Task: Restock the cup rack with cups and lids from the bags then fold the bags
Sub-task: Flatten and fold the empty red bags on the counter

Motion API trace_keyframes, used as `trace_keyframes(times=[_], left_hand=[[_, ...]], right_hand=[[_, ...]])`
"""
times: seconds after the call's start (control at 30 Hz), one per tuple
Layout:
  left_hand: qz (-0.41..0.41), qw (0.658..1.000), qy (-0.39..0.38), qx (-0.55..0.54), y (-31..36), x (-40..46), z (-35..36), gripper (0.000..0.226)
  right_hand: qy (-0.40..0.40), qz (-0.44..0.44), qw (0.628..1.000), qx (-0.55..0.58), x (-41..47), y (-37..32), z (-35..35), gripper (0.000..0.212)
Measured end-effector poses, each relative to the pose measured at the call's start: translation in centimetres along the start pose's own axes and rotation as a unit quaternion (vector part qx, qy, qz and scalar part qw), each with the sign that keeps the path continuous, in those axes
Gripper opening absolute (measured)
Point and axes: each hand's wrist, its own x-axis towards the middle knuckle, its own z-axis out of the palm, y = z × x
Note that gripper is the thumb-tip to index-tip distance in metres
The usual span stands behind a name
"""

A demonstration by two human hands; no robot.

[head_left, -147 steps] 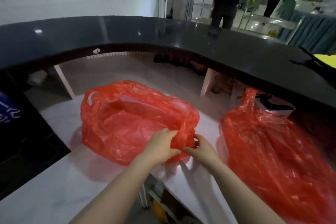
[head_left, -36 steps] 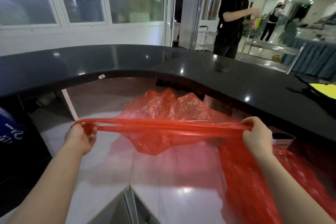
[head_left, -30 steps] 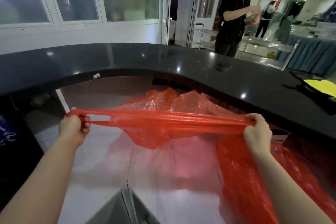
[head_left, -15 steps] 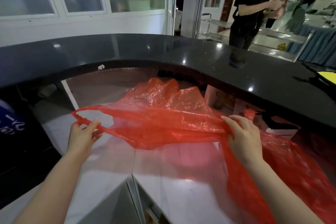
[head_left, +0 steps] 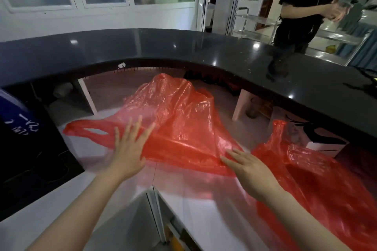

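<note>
On the pale marble worktop [head_left: 114, 199], the crinkled red plastic bag [head_left: 183, 128] lies spread near the back edge, with the left hand [head_left: 128, 149] and right hand [head_left: 251, 167] pressing it, fingers straight and spread apart.

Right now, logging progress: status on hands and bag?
Left hand, right hand open, flat on red bag. Bag unfolded. Second bag alongside.

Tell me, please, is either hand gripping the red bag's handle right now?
No, the left hand and right hand lie open and flat on the red bag.
</note>
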Motion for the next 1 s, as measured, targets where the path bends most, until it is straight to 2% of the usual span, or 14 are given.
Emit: trace_keyframes(times=[0.07,0.17,0.27,0.37,0.43,0.53,0.67,0.87,0.93,1.0], left_hand=[[0.057,0.997,-0.043,0.032,0.8,-0.1,0.8,0.090],[0.059,0.994,-0.086,-0.020,1.8,-0.6,2.0,0.067],[-0.004,0.987,-0.140,-0.077,1.9,-0.9,3.7,0.055],[-0.018,0.971,-0.235,-0.035,1.9,-1.4,5.4,0.059],[-0.006,0.964,-0.266,-0.002,2.1,-2.1,6.5,0.058],[-0.011,0.957,-0.289,-0.023,1.9,-2.9,7.3,0.062],[-0.014,0.954,-0.298,-0.041,1.3,-3.3,7.3,0.066],[-0.026,0.955,-0.292,-0.051,0.3,-4.9,6.7,0.070],[-0.032,0.953,-0.292,-0.072,-0.1,-5.0,5.9,0.068],[-0.030,0.961,-0.254,-0.108,-0.6,-4.4,4.5,0.060]], right_hand=[[-0.109,0.016,0.994,0.005,-0.2,-0.1,0.8,0.047],[-0.170,0.022,0.985,0.017,-0.4,-0.5,1.4,0.049],[-0.139,0.027,0.989,0.035,-0.3,-0.9,1.6,0.043],[-0.050,0.057,0.994,0.084,0.8,-1.4,1.8,0.045],[0.002,0.078,0.990,0.120,1.9,-2.0,1.8,0.048],[0.032,0.063,0.987,0.144,4.0,-3.0,2.5,0.060],[-0.039,0.026,0.990,0.133,6.7,-3.9,4.8,0.072],[-0.190,0.112,0.972,0.076,5.5,-3.0,9.2,0.066],[-0.203,0.132,0.966,0.090,5.2,-2.9,9.2,0.065],[-0.173,0.134,0.970,0.110,5.8,-3.1,8.1,0.058]])
